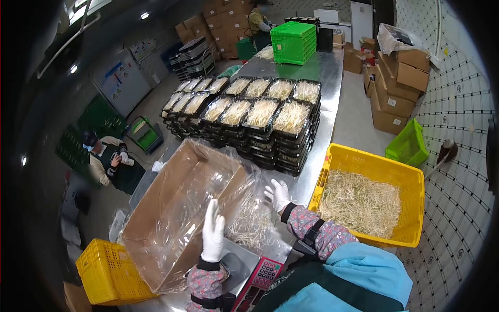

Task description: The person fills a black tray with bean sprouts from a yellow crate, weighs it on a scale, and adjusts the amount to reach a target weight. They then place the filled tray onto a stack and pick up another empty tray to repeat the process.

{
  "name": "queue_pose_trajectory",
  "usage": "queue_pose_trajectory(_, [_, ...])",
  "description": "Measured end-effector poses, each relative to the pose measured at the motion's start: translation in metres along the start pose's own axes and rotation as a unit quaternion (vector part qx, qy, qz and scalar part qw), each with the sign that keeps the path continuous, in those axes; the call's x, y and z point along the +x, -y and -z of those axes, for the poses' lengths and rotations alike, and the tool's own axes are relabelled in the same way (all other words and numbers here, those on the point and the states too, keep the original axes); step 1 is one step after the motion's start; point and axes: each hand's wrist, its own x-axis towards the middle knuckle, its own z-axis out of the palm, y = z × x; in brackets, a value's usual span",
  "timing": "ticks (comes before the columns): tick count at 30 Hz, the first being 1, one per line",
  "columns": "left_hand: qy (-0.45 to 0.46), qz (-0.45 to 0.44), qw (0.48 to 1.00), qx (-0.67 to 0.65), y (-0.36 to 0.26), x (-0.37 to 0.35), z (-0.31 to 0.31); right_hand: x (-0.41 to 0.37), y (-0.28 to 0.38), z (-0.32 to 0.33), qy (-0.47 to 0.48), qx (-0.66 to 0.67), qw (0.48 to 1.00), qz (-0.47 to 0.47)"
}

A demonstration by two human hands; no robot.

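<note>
My left hand (212, 233), in a white glove, is raised at the right side of a tilted cardboard box (171, 174), its fingers upright and thumb apart, holding nothing. The box is lined with a clear plastic bag (174, 229). My right hand (278, 194), also gloved, reaches forward with its fingers spread and nothing in them. It is above the metal table, beside a loose heap of bean sprouts (252, 221) that lies between my hands. Below that heap sits a scale with a red keypad (267, 271).
Stacked black trays of sprouts (262, 114) stand ahead on the metal table (327, 96). A yellow crate (410, 208) with bean sprouts is at right, another yellow crate (106, 273) at lower left. Farther off are a green crate (292, 44) and a person (117, 161) at left.
</note>
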Motion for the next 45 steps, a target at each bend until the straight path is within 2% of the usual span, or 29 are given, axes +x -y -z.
queue_pose_trajectory(2, [0.036, -0.004, 0.999, 0.0, 0.015, 0.047, -0.031, 0.021, 0.013, 0.004, -0.017, 0.034, 0.999, -0.006])
queue_pose_trajectory(6, [0.03, 0.134, 0.982, -0.128, 0.079, 0.137, -0.086, 0.051, 0.035, 0.015, -0.024, 0.02, 0.999, 0.022])
queue_pose_trajectory(9, [-0.001, 0.248, 0.943, -0.224, 0.156, 0.191, -0.118, 0.058, 0.049, 0.027, -0.035, 0.003, 0.999, 0.001])
queue_pose_trajectory(12, [-0.026, 0.32, 0.897, -0.305, 0.218, 0.224, -0.136, 0.07, 0.054, 0.047, 0.014, 0.06, 0.998, 0.009])
queue_pose_trajectory(15, [-0.093, 0.354, 0.877, -0.312, 0.217, 0.248, -0.157, 0.077, 0.057, 0.05, 0.049, 0.115, 0.992, 0.026])
queue_pose_trajectory(16, [-0.079, 0.35, 0.871, -0.337, 0.216, 0.255, -0.159, 0.078, 0.058, 0.048, 0.044, 0.141, 0.989, 0.026])
queue_pose_trajectory(17, [-0.056, 0.362, 0.868, -0.335, 0.229, 0.264, -0.157, 0.08, 0.059, 0.044, 0.04, 0.161, 0.985, 0.035])
queue_pose_trajectory(19, [-0.081, 0.383, 0.85, -0.351, 0.277, 0.284, -0.158, 0.085, 0.058, 0.041, 0.052, 0.179, 0.981, 0.047])
queue_pose_trajectory(20, [-0.057, 0.347, 0.865, -0.359, 0.246, 0.282, -0.168, 0.085, 0.057, 0.038, 0.038, 0.18, 0.981, 0.054])
queue_pose_trajectory(21, [-0.036, 0.329, 0.876, -0.351, 0.25, 0.285, -0.171, 0.087, 0.055, 0.037, 0.045, 0.184, 0.98, 0.057])
queue_pose_trajectory(23, [-0.03, 0.328, 0.882, -0.337, 0.257, 0.29, -0.172, 0.091, 0.054, 0.04, 0.058, 0.19, 0.978, 0.066])
queue_pose_trajectory(27, [-0.02, 0.362, 0.874, -0.322, 0.233, 0.291, -0.174, 0.09, 0.067, 0.031, 0.046, 0.178, 0.98, 0.082])
queue_pose_trajectory(33, [0.036, 0.375, 0.872, -0.313, 0.228, 0.318, -0.183, 0.115, 0.084, 0.026, 0.032, 0.203, 0.975, 0.085])
queue_pose_trajectory(36, [0.026, 0.363, 0.886, -0.288, 0.226, 0.336, -0.197, 0.132, 0.097, 0.024, 0.017, 0.219, 0.972, 0.082])
queue_pose_trajectory(45, [0.08, 0.354, 0.888, -0.284, 0.223, 0.393, -0.237, 0.181, 0.15, 0.014, 0.003, 0.22, 0.971, 0.092])
